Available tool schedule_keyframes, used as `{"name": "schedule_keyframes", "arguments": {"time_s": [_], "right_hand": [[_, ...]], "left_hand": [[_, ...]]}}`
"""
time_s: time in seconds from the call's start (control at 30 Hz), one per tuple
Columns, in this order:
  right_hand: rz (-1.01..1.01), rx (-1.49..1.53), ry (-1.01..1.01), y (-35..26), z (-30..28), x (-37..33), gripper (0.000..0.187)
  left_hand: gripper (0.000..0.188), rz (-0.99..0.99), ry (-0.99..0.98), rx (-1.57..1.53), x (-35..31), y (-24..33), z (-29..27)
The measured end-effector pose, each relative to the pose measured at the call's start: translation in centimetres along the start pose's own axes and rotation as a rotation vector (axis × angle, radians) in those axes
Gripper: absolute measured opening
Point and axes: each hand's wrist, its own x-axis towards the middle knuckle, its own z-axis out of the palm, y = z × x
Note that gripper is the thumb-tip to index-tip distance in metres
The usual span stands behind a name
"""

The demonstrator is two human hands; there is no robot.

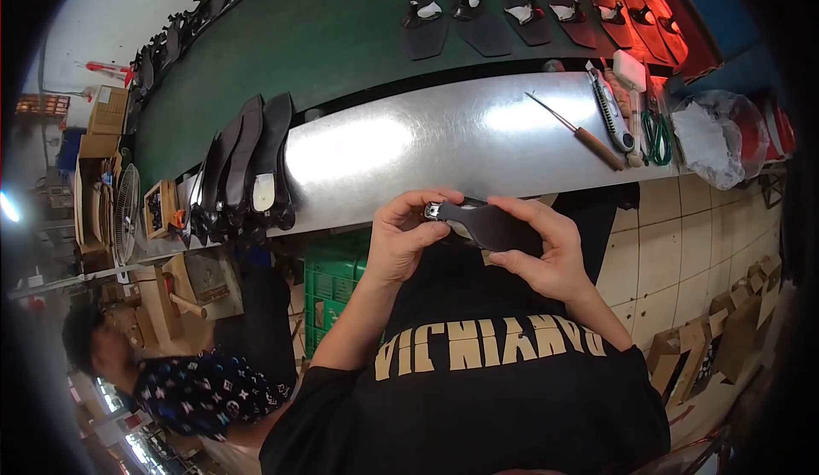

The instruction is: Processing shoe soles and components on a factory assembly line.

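A dark shoe sole (pixel 503 229) is held in front of my chest, above the near edge of the metal-topped bench. At its narrow end, a small shiny metal-coloured piece (pixel 433 210) lies between the thumb and fingers of my left hand (pixel 399 234). My right hand (pixel 550 249) grips the wide end, with the thumb underneath and the fingers along the upper edge. The underside of the sole, where something pale shows at the edge, is mostly hidden.
Several dark soles (pixel 247 163) are stacked at the bench's left; others (pixel 525 18) line the green belt (pixel 333 31). A wooden-handled awl (pixel 589 142), utility knife (pixel 610 112) and green-handled scissors (pixel 656 134) lie at right. A co-worker (pixel 196 390) sits at left, near a green crate (pixel 333 283).
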Motion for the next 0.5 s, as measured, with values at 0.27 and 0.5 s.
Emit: {"name": "schedule_keyframes", "arguments": {"time_s": [0.27, 0.5], "right_hand": [[-0.046, 0.036, -0.044, 0.68, 0.08, -0.50, 0.047], [-0.041, 0.035, -0.054, 0.84, -0.05, -0.62, 0.047]], "left_hand": [[0.032, 0.034, 0.002, 0.015, -0.51, -0.19, -0.02], [0.031, 0.028, -0.004, 0.043, -0.51, -0.14, -0.22]]}}
